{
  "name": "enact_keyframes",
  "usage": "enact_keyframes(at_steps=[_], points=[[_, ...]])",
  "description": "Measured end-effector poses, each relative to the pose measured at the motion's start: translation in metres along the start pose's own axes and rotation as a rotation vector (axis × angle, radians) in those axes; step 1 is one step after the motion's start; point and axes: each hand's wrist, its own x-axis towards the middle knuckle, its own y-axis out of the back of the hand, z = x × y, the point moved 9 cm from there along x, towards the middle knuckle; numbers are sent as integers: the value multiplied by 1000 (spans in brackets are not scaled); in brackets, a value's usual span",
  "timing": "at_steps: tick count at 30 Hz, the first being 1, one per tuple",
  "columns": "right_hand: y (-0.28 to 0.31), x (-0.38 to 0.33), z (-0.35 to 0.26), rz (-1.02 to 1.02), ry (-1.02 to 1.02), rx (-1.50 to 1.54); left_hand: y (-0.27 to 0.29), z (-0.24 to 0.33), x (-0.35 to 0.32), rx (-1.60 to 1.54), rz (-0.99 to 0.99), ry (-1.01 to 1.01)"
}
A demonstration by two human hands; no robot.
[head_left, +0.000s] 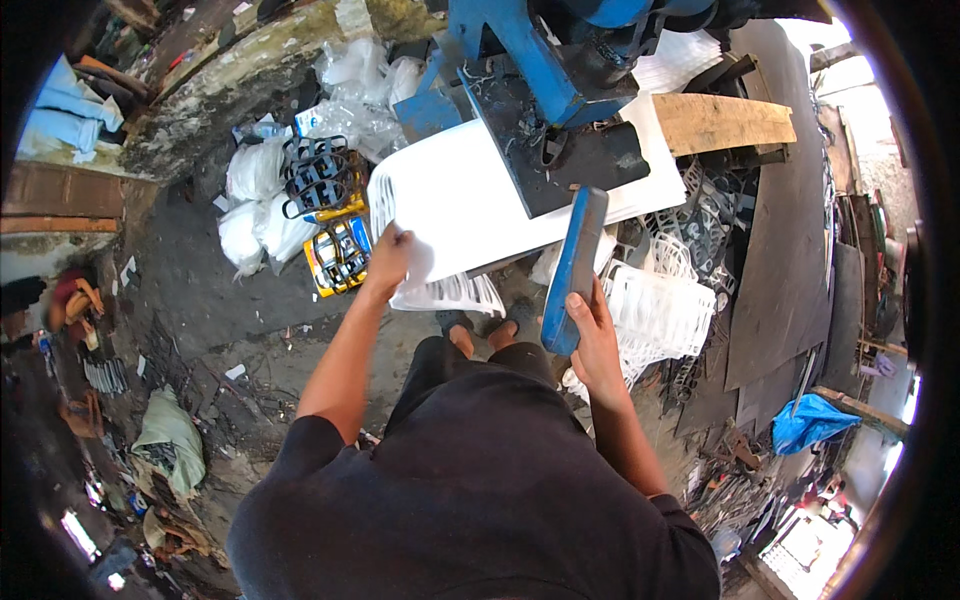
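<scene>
My left hand (390, 262) is closed on the slotted left edge of a white sheet (470, 190), which curls up beside my fingers. Below that hand, a strip of cut-out loops hangs from the sheet's near edge. My right hand (597, 340) grips the near end of a long blue block with rounded ends (575, 270), held upright at a slant in front of the sheet's right part. I cannot make out exactly what kind of tool the block is. The sheet lies partly under the dark plate (535, 150) of a blue machine (520, 60).
White cut-out scraps (660, 310) are heaped right of my right hand. Black strap-like pieces (318, 165) sit on yellow boxes (338, 255) at the left, beside white plastic bags (255, 210). A wooden board (725, 123) juts out at the right. Large dark sheets (785, 230) lean beyond it.
</scene>
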Motion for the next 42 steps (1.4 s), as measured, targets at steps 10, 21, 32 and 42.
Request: enact_keyframes(at_steps=[10, 21, 32, 42], points=[[-81, 95, 18, -159, 329, -814, -94, 33, 24, -26, -30, 182], [-107, 135, 46, 178, 659, -1434, -84, 13, 38, -519, -131, 291], [-103, 123, 39, 160, 633, -1415, -85, 12, 40, -514, -96, 282], [126, 180, 50, 684, 73, 96, -83, 17, 39, -446, -52, 230]])
